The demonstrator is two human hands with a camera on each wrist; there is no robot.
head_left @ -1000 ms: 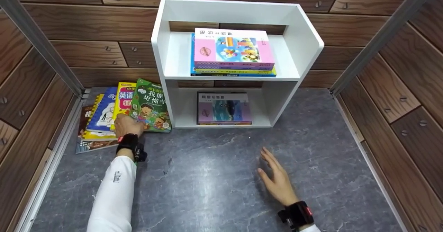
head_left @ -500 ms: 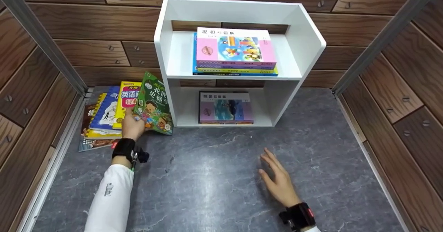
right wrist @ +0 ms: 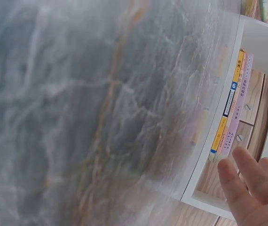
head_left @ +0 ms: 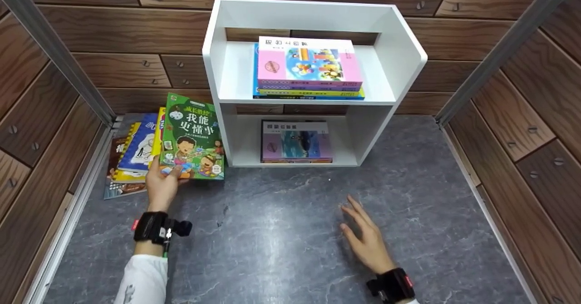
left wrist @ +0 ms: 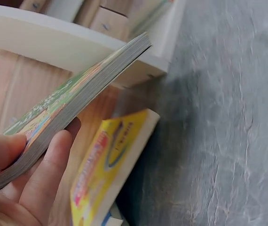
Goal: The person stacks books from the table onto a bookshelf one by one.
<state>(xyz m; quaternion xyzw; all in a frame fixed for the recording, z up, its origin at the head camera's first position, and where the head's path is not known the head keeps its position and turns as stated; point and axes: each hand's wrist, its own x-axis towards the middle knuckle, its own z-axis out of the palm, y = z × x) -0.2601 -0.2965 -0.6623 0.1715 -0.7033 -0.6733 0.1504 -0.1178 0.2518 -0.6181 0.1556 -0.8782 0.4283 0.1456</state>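
My left hand (head_left: 162, 187) pinches the lower left corner of a green picture book (head_left: 193, 136), thumb on the cover and fingers beneath. In the left wrist view the green book (left wrist: 77, 101) is raised at a slant, with a yellow book (left wrist: 110, 165) lying apart below it. The green book covers most of that yellow one in the head view. To its left lie a blue book (head_left: 138, 143) with a yellow spiral-edged one under it and a brown book (head_left: 115, 159). My right hand (head_left: 370, 240) hovers over the floor, fingers relaxed, holding nothing.
A white two-tier bookshelf (head_left: 306, 103) stands against the wood-patterned back wall. Its upper tier bears a stack of books topped by a pink one (head_left: 311, 61); the lower tier has a smaller stack (head_left: 297, 141). Wood-patterned walls border the grey marbled floor (head_left: 272, 231) left and right.
My left hand has taken hold of the green book, lifted it off the yellow book and drawn it slightly toward me, its cover turning up to face the head camera. The right hand stays put.
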